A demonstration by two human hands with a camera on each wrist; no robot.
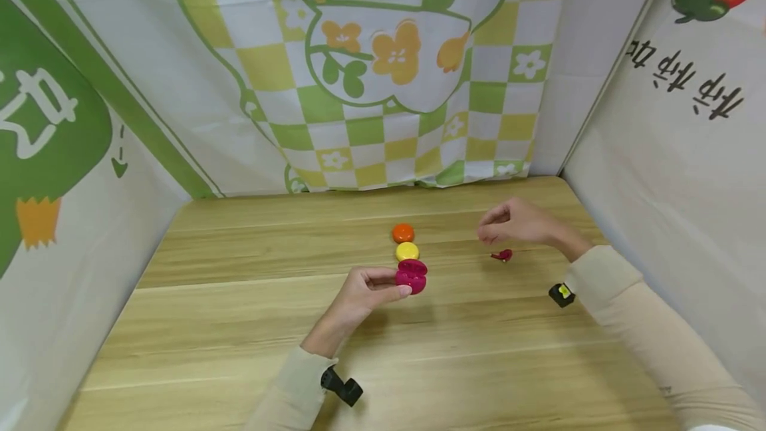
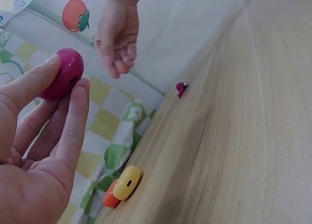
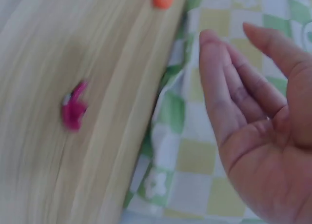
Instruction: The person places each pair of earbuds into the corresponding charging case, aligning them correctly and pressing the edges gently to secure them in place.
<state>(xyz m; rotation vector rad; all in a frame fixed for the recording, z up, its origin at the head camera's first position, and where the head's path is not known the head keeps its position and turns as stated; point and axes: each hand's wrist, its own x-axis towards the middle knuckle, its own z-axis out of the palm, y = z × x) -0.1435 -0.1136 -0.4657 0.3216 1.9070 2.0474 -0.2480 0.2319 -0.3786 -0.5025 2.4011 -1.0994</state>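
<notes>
My left hand (image 1: 361, 293) pinches a magenta earbud charging case (image 1: 411, 281) between thumb and fingers, held above the table with its lid flipped up. Its rounded outer shell faces the left wrist view, which hides the inside. Off to the right, a magenta earbud (image 1: 503, 255) lies on the table. Over and just beyond it is my right hand (image 1: 519, 221), fingers loosely bent and nothing in them. The right wrist view shows that palm and a gap between the thumb and the fingers (image 3: 214, 82).
Beyond the left hand, a yellow case (image 1: 407, 252) and an orange case (image 1: 403, 233) sit close together on the wooden table (image 1: 239, 338). A checkered cloth (image 1: 383, 145) hangs at the table's back edge, with printed white walls at both sides.
</notes>
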